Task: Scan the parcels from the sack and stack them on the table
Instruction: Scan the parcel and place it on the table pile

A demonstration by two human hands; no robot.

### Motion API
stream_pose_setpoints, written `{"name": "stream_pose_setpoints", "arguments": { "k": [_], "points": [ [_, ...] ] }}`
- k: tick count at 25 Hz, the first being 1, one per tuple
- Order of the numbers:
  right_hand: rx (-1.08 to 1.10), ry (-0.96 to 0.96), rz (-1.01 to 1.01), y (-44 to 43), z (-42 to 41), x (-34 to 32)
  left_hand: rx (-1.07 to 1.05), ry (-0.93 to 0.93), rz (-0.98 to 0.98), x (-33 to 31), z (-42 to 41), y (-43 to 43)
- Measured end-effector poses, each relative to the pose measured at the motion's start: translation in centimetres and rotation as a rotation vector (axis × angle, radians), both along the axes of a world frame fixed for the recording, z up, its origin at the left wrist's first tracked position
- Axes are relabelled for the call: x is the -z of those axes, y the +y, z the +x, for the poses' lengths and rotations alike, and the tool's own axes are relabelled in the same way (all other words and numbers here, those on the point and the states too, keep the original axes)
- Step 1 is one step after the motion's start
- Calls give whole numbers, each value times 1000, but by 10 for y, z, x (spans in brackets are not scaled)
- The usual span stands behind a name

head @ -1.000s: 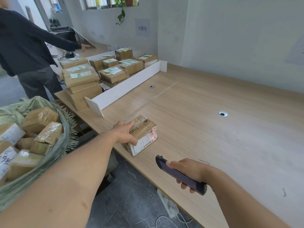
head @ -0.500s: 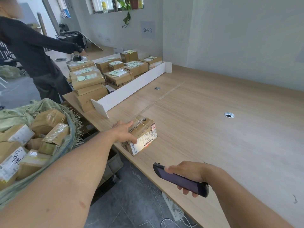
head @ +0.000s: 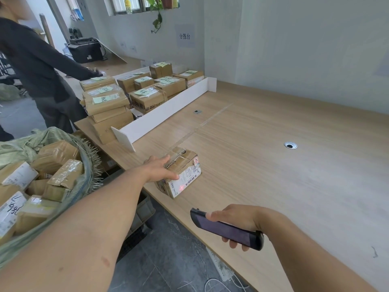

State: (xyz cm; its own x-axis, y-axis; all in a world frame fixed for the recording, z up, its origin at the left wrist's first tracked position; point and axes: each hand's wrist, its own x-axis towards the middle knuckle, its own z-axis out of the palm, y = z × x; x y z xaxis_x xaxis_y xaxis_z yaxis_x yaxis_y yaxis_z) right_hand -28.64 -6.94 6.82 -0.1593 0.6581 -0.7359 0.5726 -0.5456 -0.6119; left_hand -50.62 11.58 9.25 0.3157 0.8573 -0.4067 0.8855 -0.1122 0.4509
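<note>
Left hand [head: 161, 168]: flat on small taped brown cardboard parcel [head: 181, 173], frame centre, pale wooden tabletop [head: 273, 186].
Right hand [head: 235, 220]: clamped on black handheld scanner [head: 226, 228].
Tip: hold the red beam steady on the barcode.

I see one small brown parcel [head: 181, 172] lying flat near the front edge of the wooden table [head: 273, 165]. It has shiny clear tape on top and a white label with a barcode on the side facing me. A little red light glows on that label. To the left, the green sack [head: 82, 182] is open and full of more brown taped parcels [head: 52, 171], piled every which way.
</note>
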Motion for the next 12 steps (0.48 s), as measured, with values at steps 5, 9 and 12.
{"name": "stream_pose_setpoints", "arguments": {
  "k": [5, 9, 12],
  "points": [
    [100, -13, 71, -2, 8, -3, -7, -71, -46, 1, -1, -2],
    [142, 8, 109, -2, 14, -9, 10, -49, -55, 1, 1, -8],
    [139, -4, 117, -3, 15, -9, 25, -50, -63, 0, 3, -10]
  ]
}}
